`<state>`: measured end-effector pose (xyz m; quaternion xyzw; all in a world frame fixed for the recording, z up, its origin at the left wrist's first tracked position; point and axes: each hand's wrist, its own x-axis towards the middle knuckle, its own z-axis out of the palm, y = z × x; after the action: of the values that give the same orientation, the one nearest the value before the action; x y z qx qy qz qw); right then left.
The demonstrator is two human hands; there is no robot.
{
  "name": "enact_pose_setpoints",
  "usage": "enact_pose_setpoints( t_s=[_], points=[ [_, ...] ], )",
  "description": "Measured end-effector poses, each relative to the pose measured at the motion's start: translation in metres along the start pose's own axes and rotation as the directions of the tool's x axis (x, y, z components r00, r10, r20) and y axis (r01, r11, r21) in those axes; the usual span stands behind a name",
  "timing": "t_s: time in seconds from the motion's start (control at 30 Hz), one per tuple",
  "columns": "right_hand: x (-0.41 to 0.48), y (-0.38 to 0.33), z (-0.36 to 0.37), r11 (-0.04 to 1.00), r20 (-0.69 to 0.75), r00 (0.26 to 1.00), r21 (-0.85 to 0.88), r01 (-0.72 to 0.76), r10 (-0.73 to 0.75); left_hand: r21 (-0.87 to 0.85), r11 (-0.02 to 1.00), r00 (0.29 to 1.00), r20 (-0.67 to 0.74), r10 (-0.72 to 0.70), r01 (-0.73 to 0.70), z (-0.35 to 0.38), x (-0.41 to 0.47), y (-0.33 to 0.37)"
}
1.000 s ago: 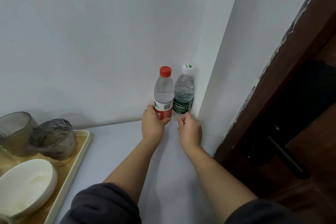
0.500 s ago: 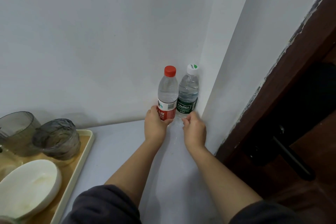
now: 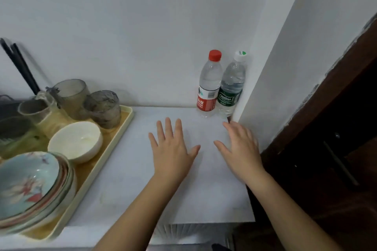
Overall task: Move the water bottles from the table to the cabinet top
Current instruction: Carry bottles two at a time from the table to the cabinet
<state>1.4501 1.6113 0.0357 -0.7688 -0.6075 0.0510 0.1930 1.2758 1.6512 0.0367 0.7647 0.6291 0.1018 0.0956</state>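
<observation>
while left grip (image 3: 173,149) and right grip (image 3: 240,153) lie spread | bottles (image 3: 210,85) upright just beyond — untouched

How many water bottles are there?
2. The red-capped bottle stands upright at the back corner of the white top. The white-capped bottle stands just right of it, beside the side wall. No others show.

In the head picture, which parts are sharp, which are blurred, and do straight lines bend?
Head view: the red-capped clear plastic bottle and the green-labelled clear plastic bottle are sharp; the stack of painted bowls on the cream tray is smeared; the dark brown door frame leans from wide-angle distortion; light is soft, with no hard shadows.
</observation>
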Motion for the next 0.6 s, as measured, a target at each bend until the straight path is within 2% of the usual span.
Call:
enact_pose_setpoints(
  t_s=[0.1, 0.27, 0.4, 0.6],
  points=[
    [-0.017, -0.007, 0.001, 0.999, 0.176, 0.984, -0.04, 0.033, -0.025, 0.065, 0.993, 0.995, 0.001, -0.099, 0.099, -0.001, -0.041, -0.015],
    [-0.051, -0.037, 0.012, 0.975, 0.39, 0.894, 0.092, 0.202, -0.222, 0.11, 0.955, 0.96, 0.018, -0.279, 0.276, 0.002, -0.117, -0.037],
    [-0.083, -0.066, 0.017, 0.908, 0.451, 0.789, 0.183, 0.376, -0.417, 0.061, 0.911, 0.913, -0.004, -0.409, 0.408, -0.002, -0.179, -0.054],
    [-0.13, -0.096, 0.034, 0.738, 0.445, 0.592, 0.337, 0.585, -0.672, -0.003, 0.779, 0.779, -0.003, -0.627, 0.627, -0.001, -0.263, -0.069]
  ],
)
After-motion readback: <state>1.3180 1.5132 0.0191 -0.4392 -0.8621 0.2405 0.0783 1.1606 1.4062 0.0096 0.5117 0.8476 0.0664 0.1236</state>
